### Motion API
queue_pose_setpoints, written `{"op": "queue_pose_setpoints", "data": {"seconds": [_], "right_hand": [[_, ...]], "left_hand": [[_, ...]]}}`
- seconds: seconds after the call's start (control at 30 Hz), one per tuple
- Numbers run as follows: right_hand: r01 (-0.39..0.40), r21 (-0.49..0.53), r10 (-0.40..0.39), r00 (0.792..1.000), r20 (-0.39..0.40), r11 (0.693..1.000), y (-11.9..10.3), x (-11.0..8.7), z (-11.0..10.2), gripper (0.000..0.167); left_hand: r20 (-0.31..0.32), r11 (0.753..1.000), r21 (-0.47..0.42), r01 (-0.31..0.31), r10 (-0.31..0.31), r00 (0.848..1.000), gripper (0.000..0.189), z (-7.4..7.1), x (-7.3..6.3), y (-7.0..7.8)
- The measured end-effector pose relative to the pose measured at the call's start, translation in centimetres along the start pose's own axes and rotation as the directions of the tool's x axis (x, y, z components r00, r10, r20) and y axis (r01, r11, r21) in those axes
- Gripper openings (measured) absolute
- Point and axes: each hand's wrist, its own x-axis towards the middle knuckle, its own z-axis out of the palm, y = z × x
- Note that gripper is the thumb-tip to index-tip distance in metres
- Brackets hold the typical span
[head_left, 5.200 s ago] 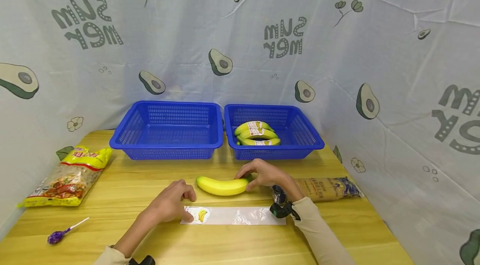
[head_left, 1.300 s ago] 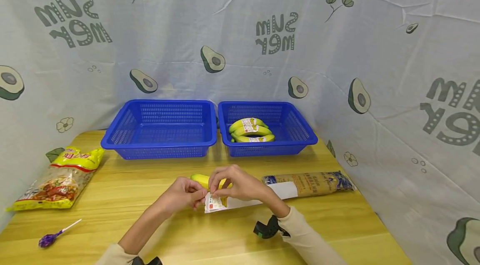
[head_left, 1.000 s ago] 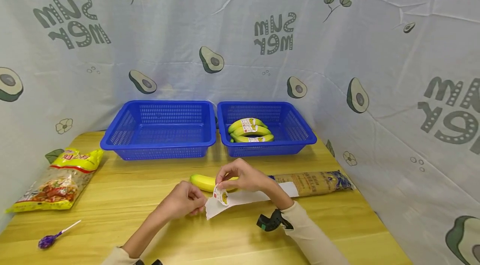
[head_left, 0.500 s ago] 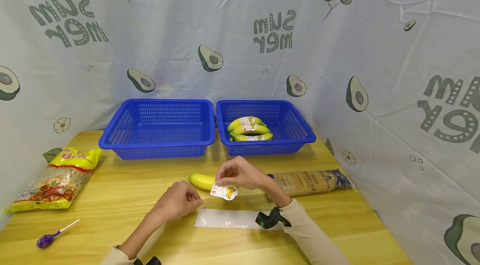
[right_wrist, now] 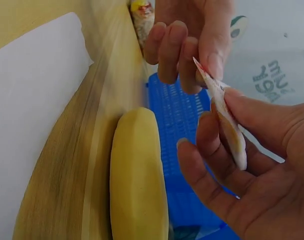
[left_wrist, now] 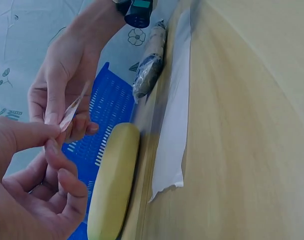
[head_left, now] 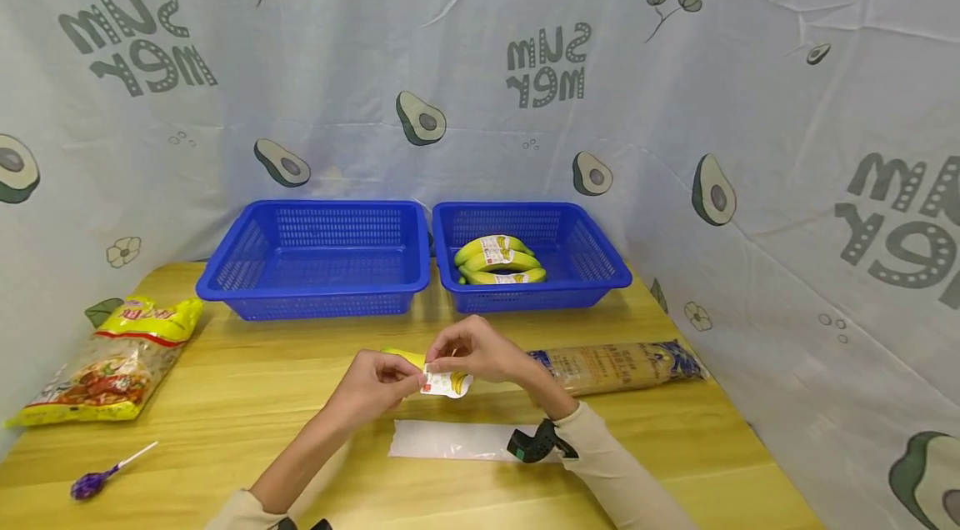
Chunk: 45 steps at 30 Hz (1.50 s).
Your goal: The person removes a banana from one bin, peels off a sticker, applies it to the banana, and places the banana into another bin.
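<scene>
Between both hands, above the table, hangs a small white sticker printed with yellow bananas. My left hand pinches its left end between thumb and forefinger. My right hand pinches its upper edge; in the right wrist view the sticker appears edge-on between the fingertips. A single banana lies on the table just behind the hands, mostly covered by them in the head view. Nearer the front, the white backing strip lies flat, its right end under the right wrist's camera.
At the back stand two blue baskets; the left basket is bare, the right basket holds labelled bananas. A long brown packet lies right, a yellow food bag left, and a purple lollipop front left.
The sticker has come off its strip in my right hand, and the strip has dropped flat on the table. My left hand has since moved in and taken the sticker's left end.
</scene>
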Motion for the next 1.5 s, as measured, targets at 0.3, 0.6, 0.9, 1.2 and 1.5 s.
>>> {"op": "queue_pose_setpoints", "data": {"seconds": [0.3, 0.6, 0.9, 1.2, 1.5], "right_hand": [[-0.064, -0.138, 0.046, 0.99, -0.13, 0.988, 1.0, -0.3, -1.2, 0.005], [-0.119, -0.274, 0.074, 0.983, -0.168, 0.954, 1.8, -0.6, -1.4, 0.007], [-0.096, -0.331, 0.043, 0.986, -0.164, 0.939, 2.9, -0.5, -1.1, 0.007], [-0.091, -0.363, 0.028, 0.984, -0.177, 0.927, 3.1, -0.4, -0.5, 0.009], [-0.076, -0.373, 0.009, 0.984, -0.177, 0.925, 3.4, -0.2, -0.4, 0.008]], "left_hand": [[-0.213, 0.997, 0.028, 0.07, -0.063, 0.975, 0.01, 0.5, 0.5, 0.1], [-0.29, 0.981, 0.193, 0.031, 0.027, 0.957, 0.012, 2.1, 1.3, -0.6], [-0.317, 0.938, 0.339, 0.073, 0.041, 0.947, 0.014, 2.7, 1.5, -0.8], [-0.329, 0.922, 0.38, 0.073, 0.061, 0.942, 0.014, 2.7, 1.6, -1.2], [-0.342, 0.911, 0.407, 0.067, 0.085, 0.936, 0.017, 2.8, 1.8, -1.4]]}}
